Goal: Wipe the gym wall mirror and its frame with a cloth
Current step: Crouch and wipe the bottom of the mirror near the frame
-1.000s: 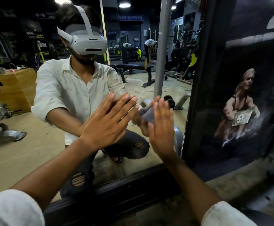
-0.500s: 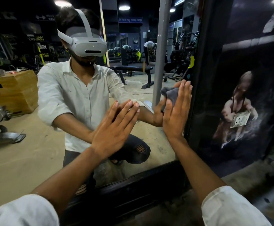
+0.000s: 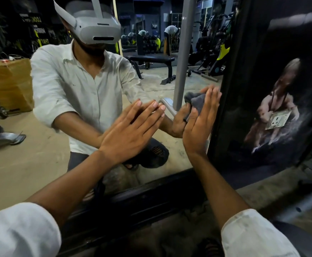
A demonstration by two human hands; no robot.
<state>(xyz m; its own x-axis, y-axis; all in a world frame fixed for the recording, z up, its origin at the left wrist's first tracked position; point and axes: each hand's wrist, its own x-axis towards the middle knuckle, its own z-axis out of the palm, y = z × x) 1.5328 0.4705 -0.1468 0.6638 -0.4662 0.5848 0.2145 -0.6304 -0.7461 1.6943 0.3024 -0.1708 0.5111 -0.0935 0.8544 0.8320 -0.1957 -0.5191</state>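
The black frame (image 3: 151, 197) runs below both wrists. The left hand (image 3: 133, 130) lies flat on the mirror (image 3: 40, 164), fingers straight and slightly spread, likely as a brace. The right hand (image 3: 201, 125), fingers straight and together, presses the grey cloth (image 3: 196, 102) to the glass just beside the frame's upright, probably to wipe that edge. The palm hides most of the cloth.

A dark poster (image 3: 281, 86) showing a figure carries a white socket plate (image 3: 278, 120), above the concrete floor (image 3: 259, 193).
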